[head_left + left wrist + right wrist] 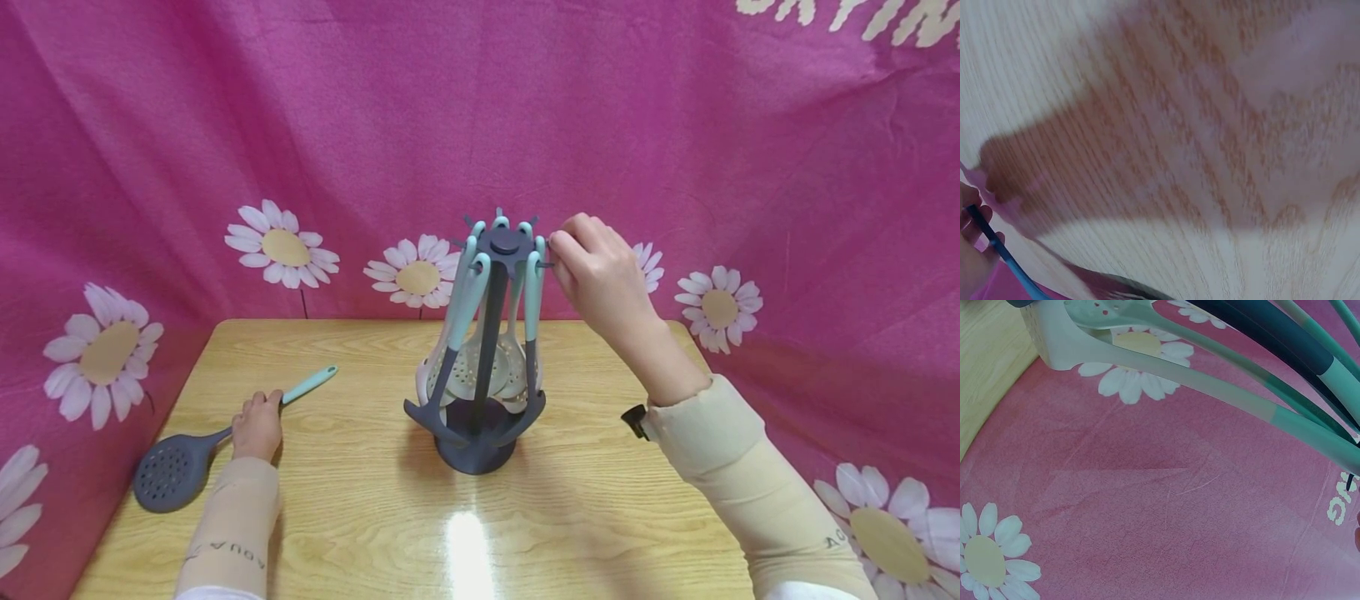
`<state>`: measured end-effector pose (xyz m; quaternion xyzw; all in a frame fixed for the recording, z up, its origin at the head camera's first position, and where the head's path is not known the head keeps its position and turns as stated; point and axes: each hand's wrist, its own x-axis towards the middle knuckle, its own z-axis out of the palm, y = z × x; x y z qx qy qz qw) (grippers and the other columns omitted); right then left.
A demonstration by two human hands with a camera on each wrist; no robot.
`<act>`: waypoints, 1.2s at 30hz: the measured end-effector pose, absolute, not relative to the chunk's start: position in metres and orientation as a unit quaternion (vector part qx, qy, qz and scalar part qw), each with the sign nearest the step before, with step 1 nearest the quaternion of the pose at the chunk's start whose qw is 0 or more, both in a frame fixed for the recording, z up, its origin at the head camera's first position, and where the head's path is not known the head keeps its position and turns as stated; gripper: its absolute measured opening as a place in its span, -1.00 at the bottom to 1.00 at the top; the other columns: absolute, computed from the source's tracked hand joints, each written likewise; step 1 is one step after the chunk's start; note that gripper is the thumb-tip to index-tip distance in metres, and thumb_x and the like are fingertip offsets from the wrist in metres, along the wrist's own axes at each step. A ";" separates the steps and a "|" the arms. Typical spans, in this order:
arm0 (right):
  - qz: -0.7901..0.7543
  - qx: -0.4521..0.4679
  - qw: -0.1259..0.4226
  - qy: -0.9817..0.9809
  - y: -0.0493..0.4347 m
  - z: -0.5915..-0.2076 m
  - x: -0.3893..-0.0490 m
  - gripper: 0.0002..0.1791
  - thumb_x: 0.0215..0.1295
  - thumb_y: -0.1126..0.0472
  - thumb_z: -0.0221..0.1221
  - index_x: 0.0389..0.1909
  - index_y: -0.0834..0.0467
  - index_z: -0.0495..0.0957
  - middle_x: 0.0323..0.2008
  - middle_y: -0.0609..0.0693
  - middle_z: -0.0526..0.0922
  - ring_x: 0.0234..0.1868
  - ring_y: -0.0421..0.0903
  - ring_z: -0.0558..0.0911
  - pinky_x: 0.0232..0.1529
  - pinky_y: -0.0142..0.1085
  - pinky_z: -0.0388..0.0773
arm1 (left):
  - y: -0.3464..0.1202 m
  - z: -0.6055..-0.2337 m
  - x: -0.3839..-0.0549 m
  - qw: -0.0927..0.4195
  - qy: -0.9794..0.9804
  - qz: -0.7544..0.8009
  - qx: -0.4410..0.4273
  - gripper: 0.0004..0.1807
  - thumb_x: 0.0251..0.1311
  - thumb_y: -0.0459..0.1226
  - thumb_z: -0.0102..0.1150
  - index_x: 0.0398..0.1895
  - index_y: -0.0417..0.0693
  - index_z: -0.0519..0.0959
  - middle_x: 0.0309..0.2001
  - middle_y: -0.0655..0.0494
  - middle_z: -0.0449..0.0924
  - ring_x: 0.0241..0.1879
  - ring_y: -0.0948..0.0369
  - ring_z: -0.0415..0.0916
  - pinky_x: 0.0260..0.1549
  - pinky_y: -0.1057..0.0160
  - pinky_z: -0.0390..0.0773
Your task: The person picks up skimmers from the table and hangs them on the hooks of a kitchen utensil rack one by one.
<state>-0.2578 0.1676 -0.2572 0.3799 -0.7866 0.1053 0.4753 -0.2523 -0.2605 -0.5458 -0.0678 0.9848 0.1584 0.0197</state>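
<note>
A dark grey skimmer with a mint handle end lies at the left of the table. My left hand grips its handle; the left wrist view shows fingers round the dark shaft. Mid-table stands a dark utensil stand, hung with several mint-handled utensils. At the right side of its top, my right hand has curled fingers and seems to pinch a hook's end. A pale utensil hangs close by in the right wrist view, where only a sliver of fingertips shows at the right edge.
The wooden table has its back edge against a pink cloth printed with daisies. Dark spatula-like heads jut out low around the stand's round base.
</note>
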 end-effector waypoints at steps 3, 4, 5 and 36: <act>0.098 0.379 0.474 -0.788 0.168 -0.256 -0.257 -0.92 0.13 0.48 -0.03 -0.49 0.32 0.41 -0.50 0.13 0.39 -0.56 0.04 0.35 -0.55 -0.23 0.30 | -0.259 -0.545 -0.251 0.012 0.984 0.161 -0.069 -0.61 0.25 -0.52 -0.29 0.15 -0.30 0.29 -0.04 -0.37 0.29 0.01 -0.26 0.25 -0.14 -0.24 0.30; 0.096 0.379 0.475 -0.788 0.168 -0.256 -0.257 -0.91 0.13 0.48 -0.03 -0.49 0.32 0.42 -0.50 0.13 0.39 -0.56 0.05 0.36 -0.55 -0.23 0.31 | -0.259 -0.545 -0.251 0.010 0.984 0.162 -0.069 -0.61 0.25 -0.52 -0.29 0.14 -0.30 0.30 -0.04 -0.37 0.29 0.01 -0.26 0.26 -0.14 -0.24 0.30; 0.095 0.379 0.475 -0.789 0.168 -0.256 -0.257 -0.91 0.12 0.48 -0.03 -0.49 0.31 0.42 -0.50 0.13 0.39 -0.56 0.05 0.36 -0.55 -0.22 0.31 | -0.259 -0.546 -0.251 0.008 0.984 0.162 -0.068 -0.61 0.25 -0.52 -0.28 0.14 -0.30 0.30 -0.04 -0.37 0.30 0.02 -0.26 0.26 -0.14 -0.25 0.31; 0.091 0.377 0.477 -0.788 0.168 -0.256 -0.257 -0.91 0.11 0.49 -0.03 -0.49 0.31 0.42 -0.50 0.13 0.40 -0.55 0.05 0.37 -0.55 -0.23 0.32 | -0.252 -0.496 -0.266 0.012 0.988 0.145 0.059 -0.63 0.00 -0.48 0.13 -0.07 -0.37 0.35 -0.29 -0.35 0.47 -0.27 -0.22 0.49 -0.37 -0.11 0.47</act>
